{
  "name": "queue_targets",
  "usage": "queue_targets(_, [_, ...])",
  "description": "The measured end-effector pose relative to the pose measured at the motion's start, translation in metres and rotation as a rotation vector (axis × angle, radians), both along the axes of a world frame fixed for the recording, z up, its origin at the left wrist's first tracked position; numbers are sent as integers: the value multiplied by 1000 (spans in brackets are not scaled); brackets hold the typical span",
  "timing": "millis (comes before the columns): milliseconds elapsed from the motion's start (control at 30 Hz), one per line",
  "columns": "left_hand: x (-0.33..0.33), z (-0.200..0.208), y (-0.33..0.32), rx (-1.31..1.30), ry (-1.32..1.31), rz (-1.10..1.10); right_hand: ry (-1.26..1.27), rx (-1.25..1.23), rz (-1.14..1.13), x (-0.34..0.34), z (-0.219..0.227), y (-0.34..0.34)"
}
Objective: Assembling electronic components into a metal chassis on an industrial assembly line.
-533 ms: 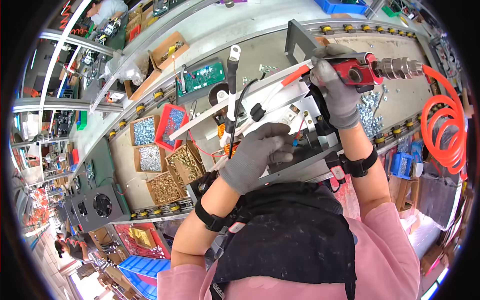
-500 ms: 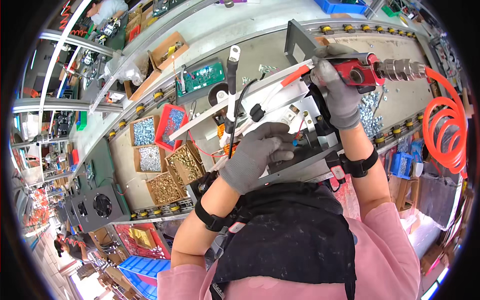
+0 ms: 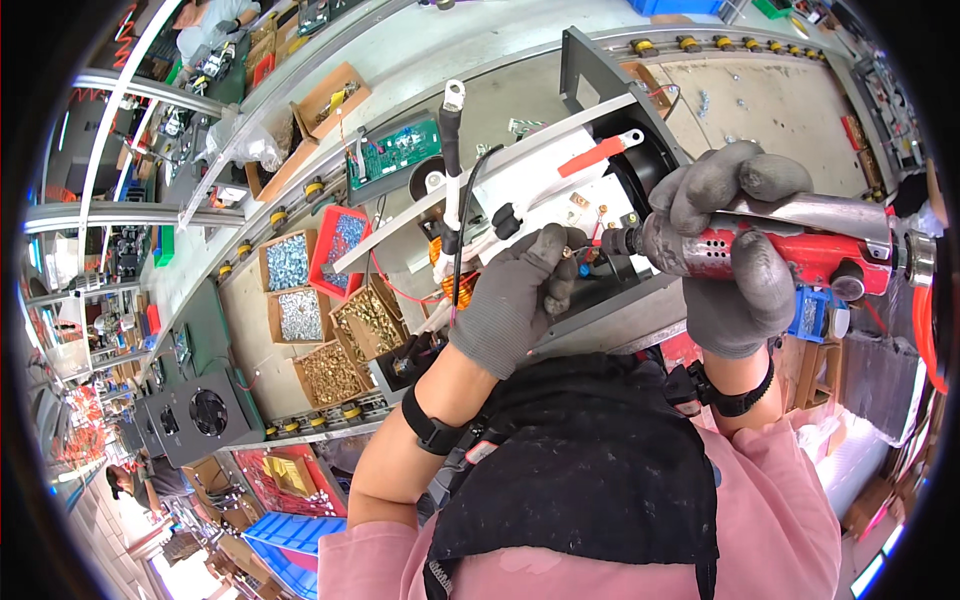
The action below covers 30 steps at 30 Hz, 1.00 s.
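Observation:
In dark grey gloves, both my hands work over a dark metal housing (image 3: 618, 304) with wiring and white parts inside. My left hand (image 3: 512, 298) pinches a small brass-coloured fastener (image 3: 567, 253) between thumb and fingertips. My right hand (image 3: 735, 305) is wrapped round a red and silver air screwdriver (image 3: 815, 255), held sideways. Its dark tip points left, close to the fastener; whether they touch I cannot tell. Across the housing lies a cable end in a red sleeve (image 3: 592, 156) with a metal lug. A black-sleeved cable lug (image 3: 452, 135) stands upright to the left.
A red bin (image 3: 322, 283) and cardboard boxes of screws and brass hardware (image 3: 328, 374) stand left. Behind them lies a green circuit board (image 3: 402, 150). An orange air hose (image 3: 922, 330) hangs at right. Yellow-black rollers (image 3: 690, 44) line the bench. Another person (image 3: 210, 32) works far left.
My right hand has swung the air screwdriver from the housing's far side towards me, its tip now facing my left hand. The red-sleeved cable end is uncovered. My left fingers have closed into a pinch.

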State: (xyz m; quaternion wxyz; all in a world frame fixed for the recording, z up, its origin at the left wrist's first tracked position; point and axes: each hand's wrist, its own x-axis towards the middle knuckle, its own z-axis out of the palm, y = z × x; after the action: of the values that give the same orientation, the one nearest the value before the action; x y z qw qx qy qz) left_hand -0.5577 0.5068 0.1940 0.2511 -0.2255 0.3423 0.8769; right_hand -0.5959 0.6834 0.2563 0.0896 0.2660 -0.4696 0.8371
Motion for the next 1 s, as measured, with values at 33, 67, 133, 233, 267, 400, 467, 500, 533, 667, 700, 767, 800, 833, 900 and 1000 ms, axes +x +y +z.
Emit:
queue_targets(33, [1, 2, 1, -1, 2, -2, 2, -1, -2, 2, 1, -1])
queue_targets(67, [3, 3, 2, 13, 15, -5, 0, -3, 6, 4, 1, -2])
queue_targets(133, [6, 5, 1, 23, 29, -1, -1, -9, 21, 7, 2, -5])
queue_targets(233, [8, 14, -3, 9, 111, -85, -4, -8, 24, 11, 2, -7])
queue_targets(267, [9, 22, -4, -103, 98, -152, 19, 9, 30, 12, 2, -8])
queue_targets(400, [3, 23, -9, -482, 53, -389, 70, 30, 98, 9, 3, -2])
queue_targets(467, [-2, 19, -7, -762, 175, -491, 60, 18, 69, 11, 5, 5])
queue_targets(500, [-3, 17, -6, -1039, 307, -595, 52, 9, 34, 12, 5, 9])
queue_targets(533, [-1, 14, -9, -1198, 353, -897, 100, 23, -38, 10, 5, 11])
queue_targets(667, [-5, 21, 18, -1492, 595, -1170, 91, -24, 33, 10, 4, 37])
queue_targets(700, [-11, 23, 23, -1495, 599, -1176, 92, -28, 25, 14, 4, 40])
queue_targets(767, [-21, 25, 30, -1443, 555, -1475, 37, -42, -40, 19, 3, 45])
queue_targets(800, [-24, 18, 29, -1450, 557, -1478, 69, -51, 15, 18, 2, 51])
queue_targets(833, [-25, 4, 25, -1415, 564, -1429, 71, -55, 12, 19, 0, 54])
queue_targets(900, [-22, -8, 18, -1382, 573, -1387, 77, -16, -20, 20, -4, 58])
queue_targets(1000, [-9, -5, 10, -1410, 802, -1145, -14, -67, -80, 23, -12, 53])
